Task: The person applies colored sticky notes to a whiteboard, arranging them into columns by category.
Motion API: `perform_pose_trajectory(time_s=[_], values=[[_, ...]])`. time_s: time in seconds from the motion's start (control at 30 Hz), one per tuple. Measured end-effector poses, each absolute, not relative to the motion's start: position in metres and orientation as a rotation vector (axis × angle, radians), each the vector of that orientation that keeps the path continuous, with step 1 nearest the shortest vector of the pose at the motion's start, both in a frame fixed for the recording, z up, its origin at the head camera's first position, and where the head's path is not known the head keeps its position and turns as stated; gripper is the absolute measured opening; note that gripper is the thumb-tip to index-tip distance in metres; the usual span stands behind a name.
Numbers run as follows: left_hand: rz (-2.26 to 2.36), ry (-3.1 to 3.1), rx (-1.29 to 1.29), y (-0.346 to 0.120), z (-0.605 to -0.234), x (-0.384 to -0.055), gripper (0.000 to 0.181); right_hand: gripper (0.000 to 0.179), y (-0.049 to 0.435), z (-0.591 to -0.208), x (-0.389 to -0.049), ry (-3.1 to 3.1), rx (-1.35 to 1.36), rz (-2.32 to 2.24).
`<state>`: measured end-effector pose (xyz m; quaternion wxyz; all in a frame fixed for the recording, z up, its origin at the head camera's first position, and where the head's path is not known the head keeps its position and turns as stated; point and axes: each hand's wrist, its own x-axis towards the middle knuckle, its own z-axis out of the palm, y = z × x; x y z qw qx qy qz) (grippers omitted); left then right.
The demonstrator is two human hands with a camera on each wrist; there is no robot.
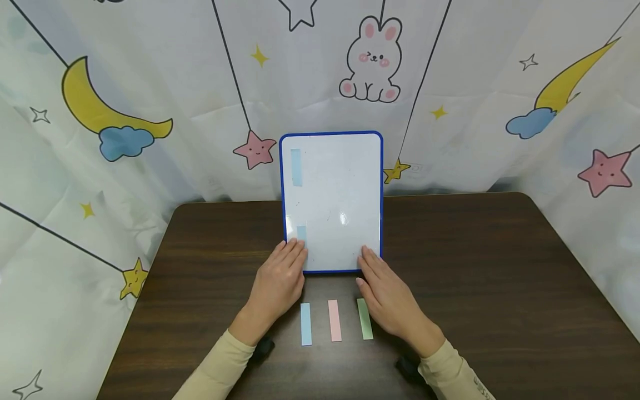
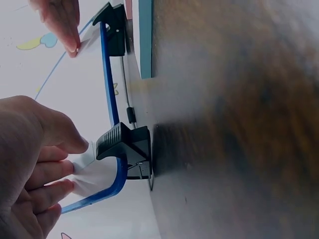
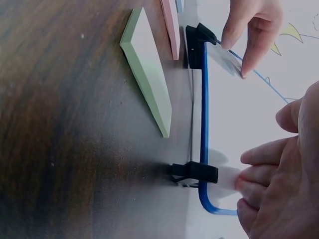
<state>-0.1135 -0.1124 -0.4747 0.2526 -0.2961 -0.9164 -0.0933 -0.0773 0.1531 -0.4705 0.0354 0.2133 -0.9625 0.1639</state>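
A whiteboard point(image 1: 340, 189) with a blue frame stands on the table. My left hand point(image 1: 280, 278) rests its extended fingers on the board's lower left corner, at a light blue sticky strip point(image 1: 301, 232) whose lower part they cover. Higher on the same side is another light blue strip point(image 1: 297, 166). My right hand point(image 1: 392, 300) lies with straight fingers over the lower right corner of the board, hiding part of it. Just below the board, three sticky note pads lie side by side: blue point(image 1: 306, 324), pink point(image 1: 334, 321) and green point(image 1: 365, 319), the green one closest to my right hand.
Black clips point(image 2: 134, 144) with feet hold up the board's bottom edge, one near each corner. The dark wooden table point(image 1: 470, 266) extends to both sides. Behind it hangs a white curtain point(image 1: 165, 33) printed with moons, stars and a rabbit.
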Motion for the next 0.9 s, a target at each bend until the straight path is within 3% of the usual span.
perform_pose_trajectory(time_s=[0.9], values=[[-0.358, -2.520, -0.823, -0.1095, -0.4736, -0.1103, 0.043, 0.053, 0.1552, -0.4646, -0.0745, -2.970, 0.646, 0.574]])
